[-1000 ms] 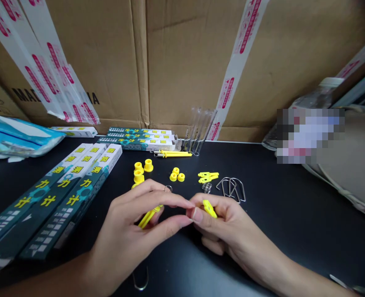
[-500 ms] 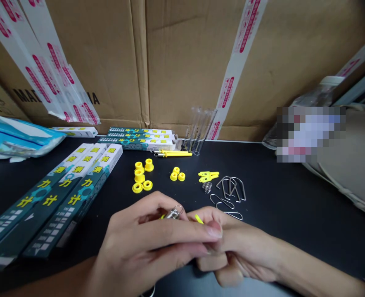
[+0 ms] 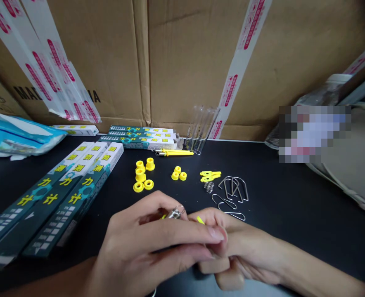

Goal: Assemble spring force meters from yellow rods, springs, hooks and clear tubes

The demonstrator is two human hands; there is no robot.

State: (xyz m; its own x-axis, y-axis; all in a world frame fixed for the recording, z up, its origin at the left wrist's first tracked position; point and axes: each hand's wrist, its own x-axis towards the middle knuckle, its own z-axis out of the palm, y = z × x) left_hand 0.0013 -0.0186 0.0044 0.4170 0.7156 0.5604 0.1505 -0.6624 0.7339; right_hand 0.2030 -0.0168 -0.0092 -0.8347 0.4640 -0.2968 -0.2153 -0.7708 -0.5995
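My left hand (image 3: 145,243) and my right hand (image 3: 232,251) are closed together low in the middle, fingers overlapping. Between them sits a small yellow plastic piece (image 3: 200,220) with a metal spring and ring (image 3: 176,212) sticking up; most of it is hidden by the fingers. Just beyond the hands on the black table (image 3: 294,206) lie yellow caps (image 3: 143,181), smaller yellow rings (image 3: 178,174), yellow flat clips (image 3: 210,176), a loose spring (image 3: 209,187) and several bent wire hooks (image 3: 232,194).
Long dark-green boxes (image 3: 61,198) lie at the left, more boxes (image 3: 139,138) and a yellow rod (image 3: 174,153) at the back. Clear tubes (image 3: 201,128) lean on the cardboard wall (image 3: 185,62). A blue bag (image 3: 18,138) lies far left, a beige bag (image 3: 349,165) at the right.
My hands came nearer to me and closed over each other; the yellow piece that showed in my right fingers is now mostly covered. Yellow caps and wire hooks behind them are uncovered.
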